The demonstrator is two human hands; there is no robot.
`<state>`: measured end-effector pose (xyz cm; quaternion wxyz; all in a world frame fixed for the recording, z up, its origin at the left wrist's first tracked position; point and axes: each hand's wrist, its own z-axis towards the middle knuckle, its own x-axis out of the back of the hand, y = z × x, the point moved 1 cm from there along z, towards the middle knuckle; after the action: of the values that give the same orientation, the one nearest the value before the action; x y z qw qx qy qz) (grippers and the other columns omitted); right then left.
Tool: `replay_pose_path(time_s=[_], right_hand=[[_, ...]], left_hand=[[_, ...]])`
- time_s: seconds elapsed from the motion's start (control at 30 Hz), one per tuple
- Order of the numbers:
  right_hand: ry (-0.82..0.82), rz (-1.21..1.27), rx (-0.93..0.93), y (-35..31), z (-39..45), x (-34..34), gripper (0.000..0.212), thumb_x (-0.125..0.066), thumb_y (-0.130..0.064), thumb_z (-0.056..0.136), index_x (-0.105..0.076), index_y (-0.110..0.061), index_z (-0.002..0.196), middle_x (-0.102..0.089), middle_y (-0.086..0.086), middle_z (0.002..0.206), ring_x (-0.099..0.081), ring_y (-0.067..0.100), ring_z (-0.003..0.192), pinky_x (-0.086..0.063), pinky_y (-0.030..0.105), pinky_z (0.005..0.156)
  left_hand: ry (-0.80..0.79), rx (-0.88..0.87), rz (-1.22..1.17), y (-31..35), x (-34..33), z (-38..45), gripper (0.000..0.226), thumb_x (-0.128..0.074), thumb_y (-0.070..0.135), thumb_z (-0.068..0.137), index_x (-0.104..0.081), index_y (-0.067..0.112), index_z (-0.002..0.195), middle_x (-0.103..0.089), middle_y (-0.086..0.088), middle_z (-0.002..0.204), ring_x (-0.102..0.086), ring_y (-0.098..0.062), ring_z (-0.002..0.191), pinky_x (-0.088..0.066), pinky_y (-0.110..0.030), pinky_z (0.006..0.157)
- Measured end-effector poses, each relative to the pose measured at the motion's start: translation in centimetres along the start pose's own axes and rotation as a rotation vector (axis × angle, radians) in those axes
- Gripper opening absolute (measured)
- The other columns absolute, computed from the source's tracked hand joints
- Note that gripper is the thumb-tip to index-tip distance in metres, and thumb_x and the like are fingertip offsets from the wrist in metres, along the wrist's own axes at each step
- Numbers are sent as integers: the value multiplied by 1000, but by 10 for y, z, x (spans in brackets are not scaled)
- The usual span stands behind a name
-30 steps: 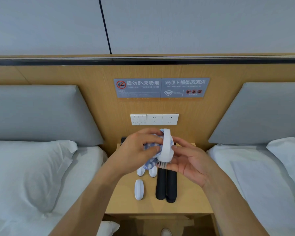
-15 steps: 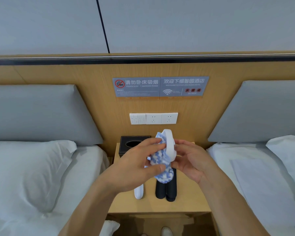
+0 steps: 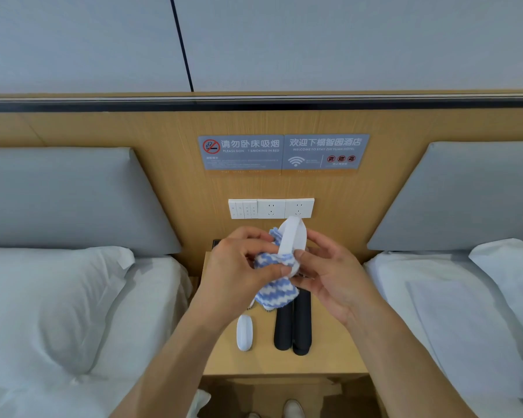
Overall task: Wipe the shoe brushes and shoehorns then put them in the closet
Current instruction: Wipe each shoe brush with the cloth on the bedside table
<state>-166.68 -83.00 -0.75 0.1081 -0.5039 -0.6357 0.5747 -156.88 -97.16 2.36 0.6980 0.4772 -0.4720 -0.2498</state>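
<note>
Left hand (image 3: pixel 239 267) closed on a blue-and-white cloth (image 3: pixel 274 289), pressing it against a white shoe brush (image 3: pixel 293 239) held upright above the tabletop (image 3: pixel 329 354). Right hand (image 3: pixel 329 276) grips that brush from the other side, fingers curled round it. Below on the tabletop: another white brush (image 3: pixel 244 332) lying flat, and just beside it two black shoehorns (image 3: pixel 293 327) side by side, touching.

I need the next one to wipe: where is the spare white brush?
In the head view, the white brush lies on the nightstand, just left of the two black shoehorns.
</note>
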Motion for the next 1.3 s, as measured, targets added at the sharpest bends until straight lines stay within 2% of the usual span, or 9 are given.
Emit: replay_pose_path(time_s=[0.27,0.4,0.6,0.73,0.83,0.9,0.97,1.17,1.3], right_hand=[[-6,-322,307,-4,0,-7,51,-64,3,92,-63,-32,131,-68,0,121,-68,23,111,-62,40,78],[-12,-484,409,-3,-1,-10,55,-63,6,92,-60,-28,136,-67,-1,127,-65,22,117,-56,49,94],[22,-752,582,-6,-5,-14,55,-66,1,92,-60,-30,137,-61,-6,123,-59,13,117,-54,41,96],[15,-906,714,-10,-8,-16,58,-63,8,91,-60,-29,136,-57,-2,120,-58,16,115,-55,37,92],[46,-980,769,-11,-8,-15,62,-65,9,89,-58,-32,135,-58,-3,119,-57,13,113,-54,33,91],[57,-973,755,-11,-8,-14,59,-66,5,90,-59,-30,137,-59,-3,119,-58,14,113,-56,34,90],[57,-915,712,-10,-7,-13,56,-68,1,91,-58,-27,138,-60,-4,119,-59,14,113,-57,36,89],[74,-585,505,0,-4,-9,50,-70,-2,89,-64,-25,133,-68,-5,119,-66,14,112,-59,39,90],[27,-256,317,8,0,-3,43,-70,3,87,-74,-28,117,-72,3,109,-72,23,103,-61,35,75]], left_hand=[[2,120,-137,7,8,12,13,-86,21,71,-78,23,82,-68,7,95,-70,-13,80,-60,-36,70],[-13,218,-243,13,15,20,12,-84,22,72,-76,17,80,-75,0,82,-73,-14,72,-55,-21,56],[-107,410,-339,19,29,33,23,-80,25,77,-75,3,83,-76,-13,85,-72,-18,73,-56,-30,65],[-167,514,-359,21,34,40,32,-81,33,72,-75,3,80,-76,-10,79,-70,-13,65,-55,-22,54],[-184,506,-327,21,34,42,53,-81,42,59,-74,-2,88,-76,-13,86,-71,-20,75,-58,-31,67],[-169,460,-297,21,33,41,57,-80,45,55,-74,-1,89,-76,-13,88,-71,-24,82,-57,-40,79],[-146,408,-275,22,31,38,53,-80,47,52,-75,6,84,-76,-9,84,-72,-21,79,-56,-42,81],[-63,189,-67,19,19,29,33,-86,34,68,-73,9,86,-70,-4,89,-70,-16,78,-57,-32,66],[-103,15,118,15,8,24,25,-86,36,67,-72,18,76,-59,7,94,-60,-5,78,-46,-14,63]])
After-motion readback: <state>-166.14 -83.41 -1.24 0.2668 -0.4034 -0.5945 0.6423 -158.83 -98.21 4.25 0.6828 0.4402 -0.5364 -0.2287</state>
